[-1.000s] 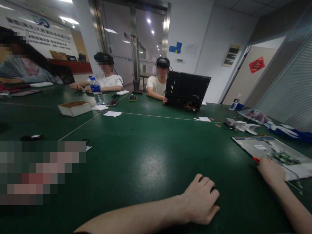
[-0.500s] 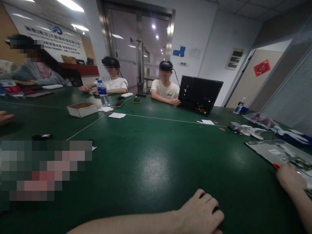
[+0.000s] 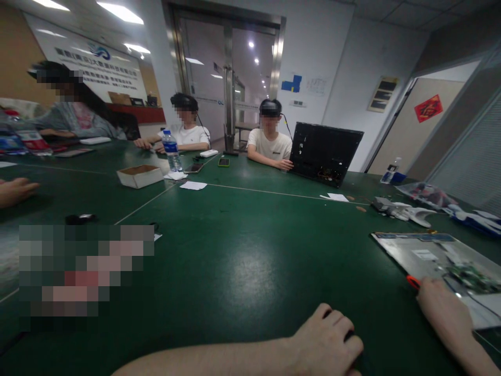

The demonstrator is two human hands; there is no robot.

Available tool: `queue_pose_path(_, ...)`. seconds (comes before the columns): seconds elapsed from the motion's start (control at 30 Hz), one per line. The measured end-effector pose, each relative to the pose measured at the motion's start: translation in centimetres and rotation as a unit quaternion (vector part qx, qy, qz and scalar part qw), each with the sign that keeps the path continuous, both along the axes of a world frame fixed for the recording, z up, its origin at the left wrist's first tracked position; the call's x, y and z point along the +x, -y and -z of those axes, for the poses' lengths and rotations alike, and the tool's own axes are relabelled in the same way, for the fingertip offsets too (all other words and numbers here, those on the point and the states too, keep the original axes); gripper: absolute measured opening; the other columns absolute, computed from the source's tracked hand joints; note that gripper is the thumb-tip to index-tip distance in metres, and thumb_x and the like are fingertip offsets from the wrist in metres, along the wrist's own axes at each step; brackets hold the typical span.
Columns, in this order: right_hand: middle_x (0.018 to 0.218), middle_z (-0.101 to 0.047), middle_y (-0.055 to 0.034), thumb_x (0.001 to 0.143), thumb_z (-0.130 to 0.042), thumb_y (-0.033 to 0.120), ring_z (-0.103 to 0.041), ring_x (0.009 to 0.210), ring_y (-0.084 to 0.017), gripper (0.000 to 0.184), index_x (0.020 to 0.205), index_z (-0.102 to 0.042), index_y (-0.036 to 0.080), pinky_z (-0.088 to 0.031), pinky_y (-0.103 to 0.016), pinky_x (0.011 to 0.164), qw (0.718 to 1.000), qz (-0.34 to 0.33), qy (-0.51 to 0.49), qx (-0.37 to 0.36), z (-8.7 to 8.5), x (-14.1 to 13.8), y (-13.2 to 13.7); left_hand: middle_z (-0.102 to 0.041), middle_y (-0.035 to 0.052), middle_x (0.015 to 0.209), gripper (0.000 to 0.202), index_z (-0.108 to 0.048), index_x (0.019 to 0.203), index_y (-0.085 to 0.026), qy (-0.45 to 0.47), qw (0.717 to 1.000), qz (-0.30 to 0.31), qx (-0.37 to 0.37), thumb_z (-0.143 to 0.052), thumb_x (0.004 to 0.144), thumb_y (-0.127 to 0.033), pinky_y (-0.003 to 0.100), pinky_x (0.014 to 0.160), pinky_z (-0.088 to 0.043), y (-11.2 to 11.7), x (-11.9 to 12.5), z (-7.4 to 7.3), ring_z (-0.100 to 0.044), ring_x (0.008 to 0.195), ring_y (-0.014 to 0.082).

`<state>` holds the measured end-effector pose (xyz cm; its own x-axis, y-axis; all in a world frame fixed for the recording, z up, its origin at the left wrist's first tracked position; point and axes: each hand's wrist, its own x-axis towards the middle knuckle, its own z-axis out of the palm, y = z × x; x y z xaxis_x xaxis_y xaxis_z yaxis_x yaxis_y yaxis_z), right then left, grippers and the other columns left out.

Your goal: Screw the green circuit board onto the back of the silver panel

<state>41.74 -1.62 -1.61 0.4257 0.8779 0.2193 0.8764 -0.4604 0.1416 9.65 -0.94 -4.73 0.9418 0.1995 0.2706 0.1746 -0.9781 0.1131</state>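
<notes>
Orange-handled slim tool [image 3: 413, 282] is staying clamped in your right hand [image 3: 442, 313] at 4 o'clock, by the flat grey metal panel [image 3: 407, 250]. Your left hand [image 3: 326, 339] is lying unmoved, fingers curled together, so nothing is progressing.

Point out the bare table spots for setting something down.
Widest bare patch: mid table, bordered by the left hand, cardboard box and black panel. Crowded: the right edge, where the right hand meets the grey board and white parts; also around the bottle.
</notes>
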Motion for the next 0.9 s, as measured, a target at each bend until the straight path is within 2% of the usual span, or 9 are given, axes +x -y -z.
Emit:
queue_pose_path(0.1,0.083,-0.067,-0.0174,0.091,-0.04,0.004,-0.071,0.062,-0.027,0.027,0.085,-0.065,0.009,-0.049,-0.032,0.049,0.999,-0.022,0.035,-0.034,0.4,-5.3,1.1,-0.065,0.0114,0.115,0.043,-0.06,0.11,-0.012,0.021,0.999,-0.032,-0.031,-0.053,0.097,-0.052,0.04,0.097,-0.04,-0.1,-0.5,-1.4,-0.059,0.106,0.0253)
queue_pose_path(0.17,0.078,-0.066,-0.0141,0.093,-0.032,0.001,-0.07,0.057,-0.023,0.035,0.081,-0.063,0.012,-0.048,-0.029,0.047,0.996,-0.061,0.067,-0.022,0.8,-9.3,1.9,-0.065,0.0113,0.115,0.041,-0.06,0.11,-0.012,0.04,0.996,-0.06,-0.055,-0.052,0.097,-0.05,0.039,0.101,-0.039,-0.4,-1.0,-2.5,-0.058,0.108,0.0249)
queue_pose_path(0.3,0.074,-0.063,-0.0088,0.093,-0.028,0.002,-0.065,0.045,-0.017,0.037,0.076,-0.057,0.017,-0.043,-0.023,0.039,0.981,-0.142,0.106,0.08,2.2,-16.5,3.4,-0.063,0.0133,0.123,0.038,-0.059,0.12,-0.01,0.071,0.986,-0.114,-0.094,-0.053,0.098,-0.041,0.039,0.108,-0.038,-2.2,-2.0,-4.2,-0.055,0.119,0.0262)
queue_pose_path(0.4,0.07,-0.061,-0.0044,0.096,-0.038,0.014,-0.061,0.041,-0.013,0.025,0.082,-0.057,0.021,-0.038,-0.019,0.034,0.952,-0.256,0.041,0.163,3.3,-20.3,4.2,-0.062,0.0122,0.128,0.034,-0.059,0.122,-0.012,0.095,0.972,-0.167,-0.133,-0.051,0.098,-0.035,0.037,0.109,-0.04,-4.5,-2.5,-4.6,-0.055,0.12,0.0251)
queue_pose_path(0.5,0.067,-0.06,-0.0028,0.098,-0.044,0.019,-0.058,0.037,-0.012,0.019,0.084,-0.057,0.021,-0.035,-0.017,0.031,0.934,-0.307,0.005,0.184,3.8,-23.5,4.7,-0.061,0.0112,0.133,0.033,-0.058,0.127,-0.014,0.103,0.958,-0.219,-0.157,-0.043,0.102,-0.03,0.037,0.11,-0.04,-6.6,-2.6,-4.8,-0.054,0.124,0.0224)
queue_pose_path(0.6,0.068,-0.062,-0.0026,0.097,-0.044,0.012,-0.061,0.039,-0.012,0.021,0.081,-0.055,0.02,-0.038,-0.015,0.031,0.925,-0.334,0.004,0.179,3.8,-26.4,5.1,-0.061,0.0128,0.133,0.036,-0.058,0.127,-0.012,0.09,0.955,-0.235,-0.157,-0.037,0.104,-0.031,0.037,0.112,-0.039,-7.8,-2.5,-4.7,-0.053,0.127,0.0225)
queue_pose_path(0.67,0.067,-0.062,-0.003,0.095,-0.043,0.005,-0.062,0.039,-0.012,0.024,0.079,-0.056,0.019,-0.04,-0.015,0.031,0.931,-0.325,0.008,0.165,3.7,-28.1,5.3,-0.058,0.0171,0.137,0.04,-0.058,0.127,-0.008,0.071,0.955,-0.244,-0.156,-0.038,0.104,-0.035,0.04,0.113,-0.037,-7.9,-2.4,-4.3,-0.051,0.13,0.0259)
queue_pose_path(0.8,0.072,-0.066,-0.005,0.095,-0.049,0.009,-0.066,0.045,-0.014,0.017,0.086,-0.061,0.018,-0.042,-0.015,0.033,0.924,-0.361,-0.041,0.12,3.3,-30.2,5.7,-0.042,0.0256,0.151,0.057,-0.048,0.14,-0.003,0.017,0.956,-0.253,-0.146,-0.04,0.103,-0.044,0.051,0.117,-0.028,-7.3,-2.9,-2.7,-0.038,0.142,0.0355)
queue_pose_path(0.9,0.079,-0.069,-0.0068,0.095,-0.052,0.012,-0.065,0.044,-0.014,0.013,0.092,-0.063,0.018,-0.04,-0.017,0.032,0.915,-0.386,-0.052,0.102,2.8,-30.9,6.1,-0.032,0.0259,0.157,0.064,-0.039,0.148,-0.002,-0.036,0.961,-0.257,-0.094,-0.034,0.104,-0.048,0.051,0.119,-0.023,-7.0,-4.0,-1.9,-0.028,0.147,0.0357)
